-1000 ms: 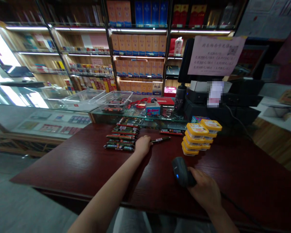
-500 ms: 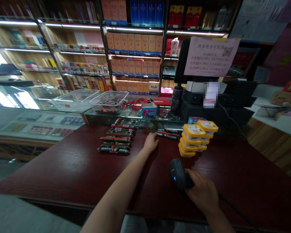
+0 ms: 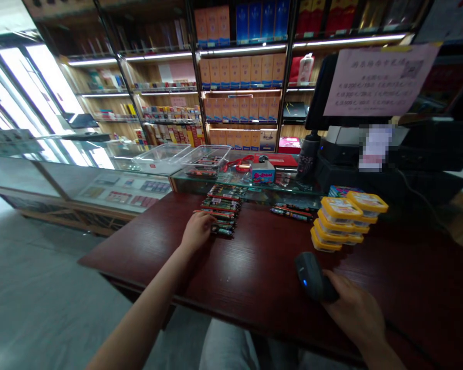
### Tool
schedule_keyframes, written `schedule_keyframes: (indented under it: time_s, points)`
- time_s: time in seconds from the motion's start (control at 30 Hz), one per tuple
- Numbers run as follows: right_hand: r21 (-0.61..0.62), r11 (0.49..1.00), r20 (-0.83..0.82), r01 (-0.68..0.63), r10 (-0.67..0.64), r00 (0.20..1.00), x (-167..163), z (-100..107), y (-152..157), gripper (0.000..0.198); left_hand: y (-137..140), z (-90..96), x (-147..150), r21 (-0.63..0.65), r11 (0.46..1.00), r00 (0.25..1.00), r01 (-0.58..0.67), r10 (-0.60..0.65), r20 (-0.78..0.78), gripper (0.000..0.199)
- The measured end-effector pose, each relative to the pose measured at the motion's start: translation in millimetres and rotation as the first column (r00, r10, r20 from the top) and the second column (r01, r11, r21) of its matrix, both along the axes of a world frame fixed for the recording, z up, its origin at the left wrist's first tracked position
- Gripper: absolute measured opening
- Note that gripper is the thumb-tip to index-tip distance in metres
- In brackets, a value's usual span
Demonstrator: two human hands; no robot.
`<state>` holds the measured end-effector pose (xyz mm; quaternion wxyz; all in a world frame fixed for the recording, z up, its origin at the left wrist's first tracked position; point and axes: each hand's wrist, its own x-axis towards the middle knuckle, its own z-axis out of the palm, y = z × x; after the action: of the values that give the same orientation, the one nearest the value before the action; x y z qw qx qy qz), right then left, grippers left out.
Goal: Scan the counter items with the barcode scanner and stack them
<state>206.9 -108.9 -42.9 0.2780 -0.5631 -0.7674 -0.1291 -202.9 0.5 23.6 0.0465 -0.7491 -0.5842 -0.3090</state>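
A dark handheld barcode scanner [image 3: 312,275] with a small blue light is in my right hand [image 3: 357,308], its cord trailing to the lower right. My left hand [image 3: 197,230] is at the left ends of a row of dark patterned pens [image 3: 226,208], its fingers bent and closed on one near the front of the row. The fingertips partly cover that pen. A smaller group of similar pens [image 3: 292,211] lies farther right, apart from the row. Stacked yellow-lidded clear boxes [image 3: 337,221] stand beyond the scanner.
A glass counter [image 3: 170,181] borders the dark wooden desk [image 3: 250,267] at the back, bearing clear plastic trays [image 3: 206,160] and a small blue box [image 3: 263,173]. Behind the yellow-lidded boxes stands a monitor [image 3: 318,97] with a paper sign. Shelves of boxed goods line the wall.
My left hand has moved left from the smaller pen group to the row of pens. The view has turned left; my right hand still holds the scanner.
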Motion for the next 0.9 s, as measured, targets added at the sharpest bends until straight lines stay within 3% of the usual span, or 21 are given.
schedule_keyframes:
  time_s: [0.07, 0.17, 0.37, 0.53, 0.67, 0.73, 0.8, 0.9]
  points:
    - [0.005, 1.000, 0.025, 0.010, -0.010, 1.000, -1.2, 2.4, -1.7, 0.026, -8.6, -1.3, -24.5, -0.065, 0.993, 0.994, -0.101, 0.099, -0.041, 0.020]
    - [0.003, 1.000, 0.047, 0.007, -0.007, 0.999, -1.4, 4.5, -3.3, 0.025, -16.2, -4.9, -42.9, -0.169, 0.974, 0.987, -0.148, 0.137, -0.080, 0.025]
    - [-0.009, 0.999, 0.057, -0.032, 0.032, 0.998, 9.6, -4.6, 2.7, 0.028, -15.9, -15.0, -51.0, -0.145, 0.985, 0.988, -0.092, 0.073, -0.133, 0.031]
    - [-0.001, 1.000, 0.063, -0.013, 0.013, 0.998, 8.6, -4.5, 2.2, 0.029, -15.4, -21.0, -55.0, -0.109, 0.993, 0.997, 0.048, -0.055, -0.063, 0.030]
    - [-0.024, 0.999, 0.059, 0.021, -0.020, 0.998, 2.6, -0.6, -1.4, 0.027, -15.6, -19.5, -29.6, -0.038, 0.993, 0.984, 0.108, -0.101, 0.148, 0.030]
    - [-0.027, 0.999, 0.054, 0.017, -0.015, 0.998, 2.4, -0.9, -1.0, 0.027, -13.1, -19.5, -4.7, -0.043, 0.986, 0.936, 0.161, -0.139, 0.324, 0.027]
    - [-0.033, 0.999, 0.044, 0.028, -0.026, 0.999, 3.0, -1.3, -0.1, 0.028, -9.1, -22.3, 24.3, -0.082, 0.961, 0.825, 0.265, -0.182, 0.534, 0.027]
    - [-0.073, 0.997, 0.000, 0.027, -0.027, 1.000, 1.4, 3.4, -1.7, 0.028, -2.4, -31.1, 67.1, -0.164, 0.926, 0.644, 0.340, -0.102, 0.758, 0.030]
